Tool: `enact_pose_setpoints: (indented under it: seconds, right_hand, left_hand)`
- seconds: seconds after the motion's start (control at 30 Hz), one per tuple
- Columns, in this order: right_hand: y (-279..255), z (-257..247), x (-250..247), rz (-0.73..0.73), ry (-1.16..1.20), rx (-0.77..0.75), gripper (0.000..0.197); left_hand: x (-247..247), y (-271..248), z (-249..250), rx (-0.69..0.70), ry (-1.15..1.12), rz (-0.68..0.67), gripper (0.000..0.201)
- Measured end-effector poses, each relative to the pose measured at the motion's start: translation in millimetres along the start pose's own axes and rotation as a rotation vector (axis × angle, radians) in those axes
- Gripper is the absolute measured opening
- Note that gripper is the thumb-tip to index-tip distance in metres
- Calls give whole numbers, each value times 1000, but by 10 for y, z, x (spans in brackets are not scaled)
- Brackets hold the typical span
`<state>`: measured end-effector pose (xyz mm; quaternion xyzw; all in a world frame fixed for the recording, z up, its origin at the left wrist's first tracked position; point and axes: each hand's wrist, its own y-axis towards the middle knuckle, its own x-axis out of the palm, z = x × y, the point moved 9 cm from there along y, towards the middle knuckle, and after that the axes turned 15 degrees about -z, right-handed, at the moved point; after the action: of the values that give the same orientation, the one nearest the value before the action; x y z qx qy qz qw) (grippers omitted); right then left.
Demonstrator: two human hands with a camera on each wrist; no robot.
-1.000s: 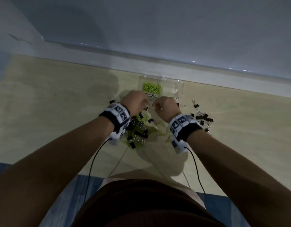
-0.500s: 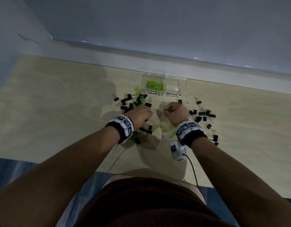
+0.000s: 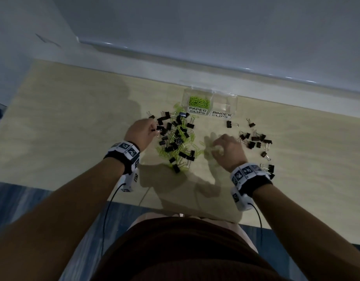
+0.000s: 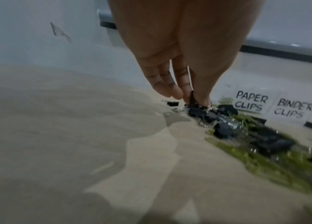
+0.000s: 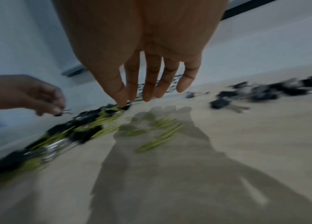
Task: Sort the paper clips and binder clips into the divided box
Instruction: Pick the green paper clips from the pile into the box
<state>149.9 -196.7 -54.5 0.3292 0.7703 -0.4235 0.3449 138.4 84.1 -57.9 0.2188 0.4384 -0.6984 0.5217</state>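
Observation:
A clear divided box (image 3: 231,102) stands at the back of the table, and its left compartment, labelled PAPER CLIPS, holds green paper clips (image 3: 199,102). The right label (image 4: 293,110) reads BINDER CLIPS. A mixed pile (image 3: 177,139) of black binder clips and green paper clips lies in front of the box. My left hand (image 3: 154,129) is at the pile's left edge and pinches a black binder clip (image 4: 191,97) between thumb and fingers. My right hand (image 3: 215,146) hovers right of the pile over a few loose green paper clips (image 5: 157,133). Its fingers (image 5: 149,84) are straight and hold nothing.
A separate scatter of black binder clips (image 3: 254,138) lies to the right of my right hand, with a few more near my right wrist (image 3: 269,169). The wooden table (image 3: 73,118) runs back to a wall ledge behind the box. Wrist cables trail toward my body.
Both hands have drawn back from the box to the pile. The left hand went to the pile's left edge and pinched a binder clip. The right hand moved right with its fingers spread.

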Motion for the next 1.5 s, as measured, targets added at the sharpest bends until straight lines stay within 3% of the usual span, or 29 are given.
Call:
enact_pose_setpoints:
  seconds: [0.17,0.27,0.37,0.47,0.63,0.83,0.93,1.0,1.07,1.23,1.37,1.5]
  right_hand:
    - [54,-513,401,-194,-98,-70,27]
    - [116,-537,480,-210,-58,-19,36]
    - [172,-512,519,-229,-27,4,37]
    - [202,-493,509,-241,42,11,33]
    - [164,-464,447,-195,113,-42,16]
    - [72,-264,311,-56,248,-37,17]
    - [-32,-27,99,80,301,0,12]
    - [-141,217,-69,184,322,59,11]
    - [-249,470,-187,258,301,135,6]
    - [-347,597,-185,246,26,274,18]
    - [-256,15,4,201,12,58,13]
    - [-77,-532,343,0,82,-81,19]
  left_hand:
    - [229,-158,93,48,65,-66,20]
    - [476,-183,327,84,88,-162,30]
    - [597,-148,401,39,83,-165,38]
    - [567,-117,405,17,17,-130,28]
    - [379,-214,383,76,-58,-32,11]
    - [29,-368,-136,-9,-86,204,11]
    - [18,-446,-277,-49,25,221,18]
    - [113,-481,-133,34,97,173,21]
    - [319,-500,85,136,89,37,24]
    - [882,-513,572,359,271,-293,37]
    - [909,-468,625,374,326,-314,35]
    - [852,-449,621,356,285,-307,37]
